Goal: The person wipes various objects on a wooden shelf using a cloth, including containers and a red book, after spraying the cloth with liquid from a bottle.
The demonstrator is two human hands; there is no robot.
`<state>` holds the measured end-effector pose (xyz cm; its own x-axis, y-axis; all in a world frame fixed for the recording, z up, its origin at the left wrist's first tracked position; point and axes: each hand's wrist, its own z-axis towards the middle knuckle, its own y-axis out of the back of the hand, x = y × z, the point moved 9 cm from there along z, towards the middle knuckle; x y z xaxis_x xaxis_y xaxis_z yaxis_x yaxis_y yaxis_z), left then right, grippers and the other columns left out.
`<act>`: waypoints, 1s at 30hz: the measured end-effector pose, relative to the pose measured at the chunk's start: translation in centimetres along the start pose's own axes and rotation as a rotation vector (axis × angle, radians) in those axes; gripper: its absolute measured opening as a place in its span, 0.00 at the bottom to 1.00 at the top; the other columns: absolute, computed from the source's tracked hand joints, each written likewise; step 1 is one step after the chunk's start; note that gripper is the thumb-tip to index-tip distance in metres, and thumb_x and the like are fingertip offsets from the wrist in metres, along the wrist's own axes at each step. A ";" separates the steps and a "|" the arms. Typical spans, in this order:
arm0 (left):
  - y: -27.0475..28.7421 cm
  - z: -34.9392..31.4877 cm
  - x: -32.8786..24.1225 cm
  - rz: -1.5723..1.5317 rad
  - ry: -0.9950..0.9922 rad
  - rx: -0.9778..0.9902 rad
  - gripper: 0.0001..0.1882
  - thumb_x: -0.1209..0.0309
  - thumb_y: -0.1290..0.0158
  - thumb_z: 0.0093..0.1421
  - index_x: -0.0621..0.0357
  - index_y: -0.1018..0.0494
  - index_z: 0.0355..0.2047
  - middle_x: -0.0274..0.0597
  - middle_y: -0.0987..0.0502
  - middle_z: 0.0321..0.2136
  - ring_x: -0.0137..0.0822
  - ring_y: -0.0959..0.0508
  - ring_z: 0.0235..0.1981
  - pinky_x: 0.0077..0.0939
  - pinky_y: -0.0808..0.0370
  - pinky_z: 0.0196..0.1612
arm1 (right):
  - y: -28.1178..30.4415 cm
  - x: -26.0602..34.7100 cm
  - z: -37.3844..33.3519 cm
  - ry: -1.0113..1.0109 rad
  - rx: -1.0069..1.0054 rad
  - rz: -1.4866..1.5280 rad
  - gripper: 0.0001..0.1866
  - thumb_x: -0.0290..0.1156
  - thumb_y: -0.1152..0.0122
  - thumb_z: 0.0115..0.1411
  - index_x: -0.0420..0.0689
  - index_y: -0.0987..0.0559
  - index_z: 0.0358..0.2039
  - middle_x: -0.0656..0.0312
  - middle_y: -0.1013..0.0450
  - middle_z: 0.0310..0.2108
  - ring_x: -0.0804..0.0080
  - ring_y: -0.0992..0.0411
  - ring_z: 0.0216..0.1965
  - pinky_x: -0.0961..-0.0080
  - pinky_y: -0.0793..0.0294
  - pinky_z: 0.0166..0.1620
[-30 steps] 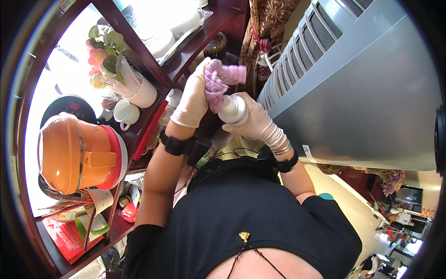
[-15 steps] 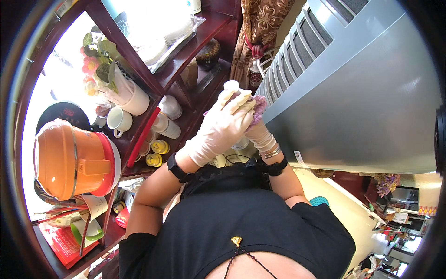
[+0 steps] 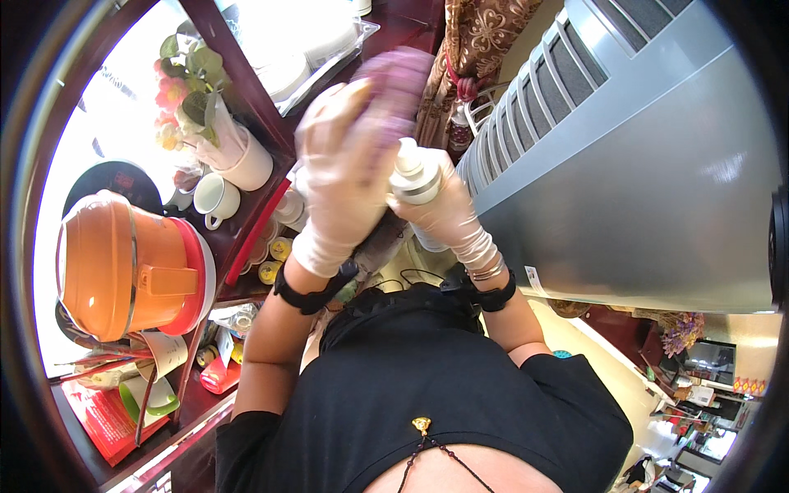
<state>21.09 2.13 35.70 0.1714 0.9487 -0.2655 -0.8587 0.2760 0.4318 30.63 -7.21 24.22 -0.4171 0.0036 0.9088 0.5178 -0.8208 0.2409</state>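
Both my hands wear white gloves. My left hand point(image 3: 341, 177), blurred by motion, is raised with a fluffy purple cloth point(image 3: 399, 82) in its fingers, just above and left of a white bottle. My right hand point(image 3: 450, 204) is closed around that small white bottle point(image 3: 416, 182), whose narrow top points up and away from me. The cloth and the bottle look apart, though the blur makes the gap hard to judge.
A dark red shelf unit on the left holds an orange lidded pot point(image 3: 123, 267), a white mug point(image 3: 216, 200), a flower vase point(image 3: 246, 160) and clear plastic trays point(image 3: 329, 62). A large grey appliance point(image 3: 625, 197) stands close on the right. A patterned curtain point(image 3: 485, 33) hangs behind.
My hands were pressed together around the bottle and cloth. My left hand has lifted away up and left with the cloth, uncovering the bottle in my right hand.
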 end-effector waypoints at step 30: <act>-7.9 -2.5 1.9 -1.351 0.665 0.493 0.26 0.62 0.57 0.65 0.65 0.42 0.58 0.43 0.32 0.51 0.30 0.31 0.50 0.23 0.35 0.54 | -1.1 0.8 -0.7 -0.281 0.534 0.640 0.33 0.34 0.28 0.42 0.38 0.31 0.48 0.62 0.28 0.39 0.74 0.30 0.42 0.74 0.30 0.47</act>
<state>27.01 1.40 29.63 0.3000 -0.2250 -0.9270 0.0026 0.9720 -0.2351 29.19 -6.74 24.43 0.2356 -0.1676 0.9573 0.8990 -0.3366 -0.2802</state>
